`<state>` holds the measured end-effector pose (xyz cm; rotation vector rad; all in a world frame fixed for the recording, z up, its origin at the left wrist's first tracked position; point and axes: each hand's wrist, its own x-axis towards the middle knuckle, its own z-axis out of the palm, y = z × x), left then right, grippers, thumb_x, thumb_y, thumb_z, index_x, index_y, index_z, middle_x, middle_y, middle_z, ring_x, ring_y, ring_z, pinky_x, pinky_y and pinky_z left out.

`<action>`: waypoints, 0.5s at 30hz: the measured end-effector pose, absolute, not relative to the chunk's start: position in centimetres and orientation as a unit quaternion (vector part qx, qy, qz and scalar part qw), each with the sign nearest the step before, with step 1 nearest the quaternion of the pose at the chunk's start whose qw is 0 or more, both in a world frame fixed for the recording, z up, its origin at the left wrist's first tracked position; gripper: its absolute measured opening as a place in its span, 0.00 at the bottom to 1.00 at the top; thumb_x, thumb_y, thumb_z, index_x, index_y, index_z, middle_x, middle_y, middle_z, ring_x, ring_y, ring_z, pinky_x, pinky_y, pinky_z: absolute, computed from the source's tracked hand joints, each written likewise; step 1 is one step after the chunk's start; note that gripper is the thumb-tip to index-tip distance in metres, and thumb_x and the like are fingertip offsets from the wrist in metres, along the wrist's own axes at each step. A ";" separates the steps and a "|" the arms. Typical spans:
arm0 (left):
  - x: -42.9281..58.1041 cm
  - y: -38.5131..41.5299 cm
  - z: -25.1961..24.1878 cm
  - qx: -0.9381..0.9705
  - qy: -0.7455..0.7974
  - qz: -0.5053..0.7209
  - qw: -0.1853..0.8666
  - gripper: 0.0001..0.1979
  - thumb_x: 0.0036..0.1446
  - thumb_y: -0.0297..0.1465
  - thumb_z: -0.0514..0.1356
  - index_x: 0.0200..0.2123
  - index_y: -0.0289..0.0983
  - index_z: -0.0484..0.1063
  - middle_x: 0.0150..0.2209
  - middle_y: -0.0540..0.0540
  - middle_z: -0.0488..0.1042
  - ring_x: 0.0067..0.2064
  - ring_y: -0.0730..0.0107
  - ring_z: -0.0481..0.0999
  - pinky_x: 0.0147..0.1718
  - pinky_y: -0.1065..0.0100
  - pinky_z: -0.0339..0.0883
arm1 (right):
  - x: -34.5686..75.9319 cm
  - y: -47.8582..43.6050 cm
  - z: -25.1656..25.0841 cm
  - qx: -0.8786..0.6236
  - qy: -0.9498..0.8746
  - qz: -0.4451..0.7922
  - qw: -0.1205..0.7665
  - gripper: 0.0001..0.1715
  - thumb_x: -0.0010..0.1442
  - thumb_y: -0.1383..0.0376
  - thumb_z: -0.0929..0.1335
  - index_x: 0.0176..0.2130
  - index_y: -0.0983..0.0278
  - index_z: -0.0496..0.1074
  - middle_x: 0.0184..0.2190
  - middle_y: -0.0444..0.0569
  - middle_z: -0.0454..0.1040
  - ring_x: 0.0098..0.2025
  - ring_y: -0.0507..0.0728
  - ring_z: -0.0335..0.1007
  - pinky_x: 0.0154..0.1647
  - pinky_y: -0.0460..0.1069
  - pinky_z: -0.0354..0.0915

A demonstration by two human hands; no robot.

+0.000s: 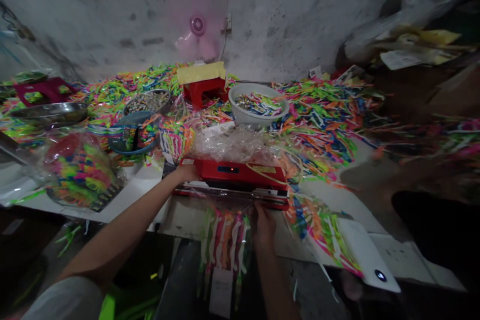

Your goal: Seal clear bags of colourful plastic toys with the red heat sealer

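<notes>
A red impulse bag sealer (210, 172) with a small lit lamp lies across the table in front of me. My left hand (187, 173) is closed over its left end; the fingertips are partly hidden. Along the sealer's front edge lies the top of a clear plastic bag (225, 232), its body hanging below the table edge. Inside it are colourful soft strips and a white card (221, 292). My right hand (264, 221) grips the bag's upper right side, close under the sealer's right half.
Crumpled clear bags (240, 142) lie behind the sealer. Heaps of colourful strips (318, 105) surround a white basin (258, 115), a red stool (204, 91) and a blue basket (131, 147). A filled bag (80, 170) stands left; a white device (369, 255) lies right. A pink fan (197, 25) is behind.
</notes>
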<state>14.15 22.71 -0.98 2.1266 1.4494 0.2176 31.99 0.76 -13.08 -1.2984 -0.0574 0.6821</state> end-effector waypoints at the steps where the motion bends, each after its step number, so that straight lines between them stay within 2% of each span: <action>1: 14.0 22.6 -1.1 0.796 0.534 0.084 0.273 0.12 0.33 0.29 0.72 0.12 0.39 0.69 0.19 0.42 0.73 0.39 0.45 0.76 0.44 0.57 0.62 | 32.0 0.8 -13.2 -0.596 -0.012 0.313 0.739 0.29 0.36 0.42 0.76 0.23 0.62 0.69 0.15 0.42 0.70 0.19 0.54 0.67 0.19 0.47 0.63; 5: 13.4 22.1 -1.6 0.817 0.502 0.136 0.249 0.05 0.50 0.29 0.61 0.23 0.39 0.73 0.30 0.41 0.77 0.40 0.53 0.75 0.43 0.61 0.62 | 32.6 0.1 -13.2 -0.635 -0.048 0.317 0.703 0.32 0.36 0.39 0.74 0.24 0.63 0.70 0.18 0.44 0.71 0.23 0.55 0.67 0.25 0.49 0.64; 9: 13.3 21.7 -2.7 0.815 0.476 0.209 0.257 0.09 0.58 0.28 0.52 0.26 0.39 0.67 0.30 0.44 0.75 0.36 0.61 0.74 0.39 0.65 0.64 | 33.9 -1.6 -11.0 -0.741 -0.181 0.147 0.629 0.29 0.49 0.39 0.69 0.27 0.63 0.70 0.22 0.45 0.72 0.28 0.57 0.68 0.32 0.51 0.64; 12: 13.6 21.4 -3.7 0.788 0.457 0.297 0.286 0.09 0.59 0.28 0.51 0.26 0.40 0.62 0.28 0.47 0.72 0.33 0.64 0.72 0.38 0.65 0.65 | 34.1 -0.3 -7.1 -0.735 -0.342 0.029 0.584 0.22 0.61 0.47 0.65 0.31 0.63 0.71 0.27 0.48 0.73 0.31 0.57 0.68 0.36 0.51 0.64; 14: 13.8 21.3 -4.1 0.763 0.447 0.344 0.315 0.09 0.60 0.29 0.51 0.25 0.40 0.61 0.26 0.49 0.70 0.31 0.65 0.71 0.37 0.66 0.65 | 33.7 2.8 -4.1 -0.668 -0.518 0.032 0.533 0.17 0.64 0.55 0.64 0.34 0.64 0.73 0.33 0.51 0.75 0.37 0.58 0.70 0.43 0.51 0.65; 15: 13.9 21.2 -4.3 0.754 0.445 0.354 0.329 0.09 0.60 0.29 0.51 0.26 0.40 0.60 0.25 0.50 0.70 0.31 0.66 0.71 0.36 0.66 0.65 | 33.3 4.8 -2.7 -0.635 -0.601 0.059 0.483 0.13 0.63 0.59 0.65 0.39 0.65 0.74 0.39 0.53 0.77 0.43 0.58 0.70 0.49 0.52 0.64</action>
